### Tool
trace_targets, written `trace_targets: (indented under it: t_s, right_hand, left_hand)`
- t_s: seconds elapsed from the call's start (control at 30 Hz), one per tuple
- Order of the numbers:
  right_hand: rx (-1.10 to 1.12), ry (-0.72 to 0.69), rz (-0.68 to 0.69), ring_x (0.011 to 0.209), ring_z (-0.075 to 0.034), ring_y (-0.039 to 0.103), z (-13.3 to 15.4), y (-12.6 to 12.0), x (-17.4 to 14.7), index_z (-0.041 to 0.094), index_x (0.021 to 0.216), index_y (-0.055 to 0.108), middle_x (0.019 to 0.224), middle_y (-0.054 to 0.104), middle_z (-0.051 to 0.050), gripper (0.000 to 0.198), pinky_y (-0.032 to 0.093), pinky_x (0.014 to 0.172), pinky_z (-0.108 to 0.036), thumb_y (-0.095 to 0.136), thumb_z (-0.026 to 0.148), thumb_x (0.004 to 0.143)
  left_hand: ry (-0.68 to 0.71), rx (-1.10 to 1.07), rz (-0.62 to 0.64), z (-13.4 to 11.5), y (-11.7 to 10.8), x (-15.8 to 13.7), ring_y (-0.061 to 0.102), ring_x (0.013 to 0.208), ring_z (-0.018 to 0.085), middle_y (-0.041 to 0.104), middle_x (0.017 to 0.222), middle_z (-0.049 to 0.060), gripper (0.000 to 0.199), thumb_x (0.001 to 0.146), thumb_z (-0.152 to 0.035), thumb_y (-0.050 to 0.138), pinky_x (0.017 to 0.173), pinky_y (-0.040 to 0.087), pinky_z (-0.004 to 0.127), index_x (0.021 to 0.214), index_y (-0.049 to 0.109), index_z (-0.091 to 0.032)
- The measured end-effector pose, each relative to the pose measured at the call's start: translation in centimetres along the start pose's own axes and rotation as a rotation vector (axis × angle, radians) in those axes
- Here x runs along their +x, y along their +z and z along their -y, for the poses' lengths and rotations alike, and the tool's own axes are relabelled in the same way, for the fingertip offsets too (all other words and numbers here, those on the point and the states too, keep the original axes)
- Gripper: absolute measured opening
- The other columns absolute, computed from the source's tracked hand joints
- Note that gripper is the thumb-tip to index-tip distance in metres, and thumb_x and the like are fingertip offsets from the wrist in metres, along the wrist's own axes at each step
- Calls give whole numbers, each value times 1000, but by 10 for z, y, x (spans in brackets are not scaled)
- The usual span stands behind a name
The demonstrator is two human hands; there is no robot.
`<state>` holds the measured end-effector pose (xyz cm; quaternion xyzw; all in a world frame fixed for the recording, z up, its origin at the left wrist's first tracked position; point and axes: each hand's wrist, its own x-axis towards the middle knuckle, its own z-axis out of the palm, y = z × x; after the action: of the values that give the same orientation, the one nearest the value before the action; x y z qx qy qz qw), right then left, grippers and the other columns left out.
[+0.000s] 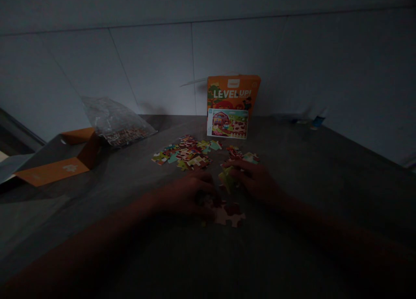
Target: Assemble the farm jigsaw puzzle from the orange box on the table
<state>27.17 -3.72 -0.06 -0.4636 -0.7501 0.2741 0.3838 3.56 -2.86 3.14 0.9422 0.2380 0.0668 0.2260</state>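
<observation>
In the dim head view, my right hand [258, 180] pinches a yellow-green puzzle piece [226, 180] between fingers and thumb, tilted up off the table. My left hand [185, 194] is curled, its fingers and thumb around the left end of some joined pink and brown puzzle pieces [225, 214], which lie on the table. Its fingertips partly cover that end. Just beyond both hands lies a heap of loose puzzle pieces [188, 151] in green, red and cream. A smaller group of pieces [234, 151] lies right behind my right hand's fingers.
An orange puzzle box [234, 84] stands against the wall, with a farm picture card [227, 124] leaning on it. On the left are an open orange box part [52, 172] and a clear plastic bag [120, 125] of pieces. A small blue packet [317, 122] lies back right.
</observation>
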Motion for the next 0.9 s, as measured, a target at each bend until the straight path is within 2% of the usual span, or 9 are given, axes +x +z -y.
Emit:
trace_targets:
  t_s: [0.1, 0.23, 0.3, 0.43, 0.6, 0.77, 0.9]
  right_hand:
    - [-51, -107, 26, 97, -20, 65, 1, 0, -1, 20, 109, 69, 108, 71, -7, 29, 49, 84, -33, 48, 28, 92]
    - [-151, -187, 106, 82, -18, 65, 5, 0, -2, 18, 105, 73, 90, 72, -7, 27, 48, 74, -30, 50, 25, 92]
    - [-202, -208, 147, 78, -17, 64, 6, 1, -3, 17, 103, 74, 86, 72, -6, 25, 46, 69, -28, 52, 24, 92]
    - [-250, -217, 170, 79, -17, 64, 6, 2, -3, 16, 101, 74, 88, 73, -7, 23, 45, 69, -28, 55, 23, 92]
    - [-267, -254, 193, 80, -18, 64, 3, 1, -2, 16, 102, 73, 88, 71, -7, 22, 46, 70, -29, 56, 24, 91]
    - [-305, -326, 239, 83, -18, 62, -2, 2, -3, 16, 105, 71, 93, 68, -8, 23, 47, 73, -30, 54, 22, 92]
    - [-343, -318, 271, 86, -17, 61, -4, 4, -3, 18, 107, 70, 97, 67, -8, 22, 47, 75, -30, 55, 21, 92]
  left_hand:
    - [9, -40, 25, 1, 1, 0, 56, 93, 19, 57, 104, 4, 32, 77, -39, 76, 79, 45, 29, 105, 71, -26]
    - [-31, -52, -3, 6, 0, 0, 57, 89, 18, 59, 102, 4, 42, 69, -37, 81, 75, 46, 28, 104, 66, -19]
    - [-4, -65, 1, 10, -1, -1, 57, 92, 18, 59, 104, 4, 39, 70, -32, 81, 78, 46, 27, 104, 66, -19]
    - [78, -107, 32, 15, -2, -4, 58, 98, 16, 60, 108, 4, 27, 76, -27, 77, 84, 46, 25, 102, 70, -22]
    - [92, -96, 33, 15, -1, -4, 59, 89, 15, 61, 105, 4, 24, 77, -33, 77, 75, 47, 24, 97, 70, -21]
    - [99, -94, 25, 13, 1, -3, 59, 89, 14, 61, 104, 4, 21, 77, -29, 77, 76, 47, 24, 94, 69, -20]
    - [89, -87, 24, 13, 3, -2, 59, 88, 14, 61, 102, 4, 20, 78, -29, 76, 75, 47, 24, 94, 69, -19]
